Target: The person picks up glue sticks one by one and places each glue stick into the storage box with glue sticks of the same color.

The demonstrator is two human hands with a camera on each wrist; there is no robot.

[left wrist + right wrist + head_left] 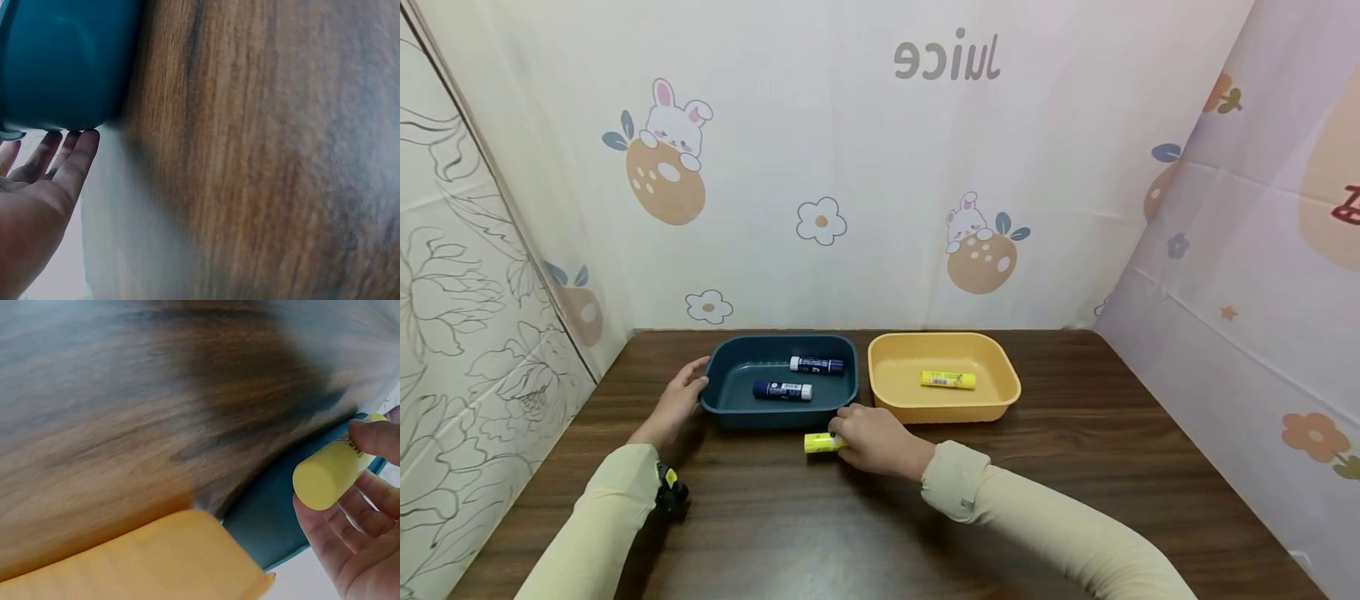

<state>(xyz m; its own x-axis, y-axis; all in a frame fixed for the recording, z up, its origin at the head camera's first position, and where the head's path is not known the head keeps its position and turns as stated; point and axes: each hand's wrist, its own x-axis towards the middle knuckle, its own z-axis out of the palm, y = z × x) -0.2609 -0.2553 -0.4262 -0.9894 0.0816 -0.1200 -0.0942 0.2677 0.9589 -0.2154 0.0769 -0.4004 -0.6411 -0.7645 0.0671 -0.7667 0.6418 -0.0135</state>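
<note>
My right hand (pixel 876 437) pinches a yellow glue stick (pixel 820 442) in front of the dark teal tray (pixel 741 413). In the right wrist view, the thumb lies over the glue stick (pixel 325 478) and the fingers are under it, with its round yellow end toward the camera. My left hand (pixel 679 400) is at the tray's left end. Its extended fingertips (pixel 89 139) touch the outer wall of the teal tray (pixel 69 69). Inside that tray lie two dark blue glue sticks with white ends, a nearer one (pixel 782 390) and a farther one (pixel 816 365).
Right of the teal tray stands a yellow tray (pixel 951 412), with another yellow glue stick (pixel 948 380) lying in it. Both trays stand near the back of the brown wooden table (pixel 760 517). A printed curtain (pixel 865 150) hangs behind the table, with more cloth at both sides.
</note>
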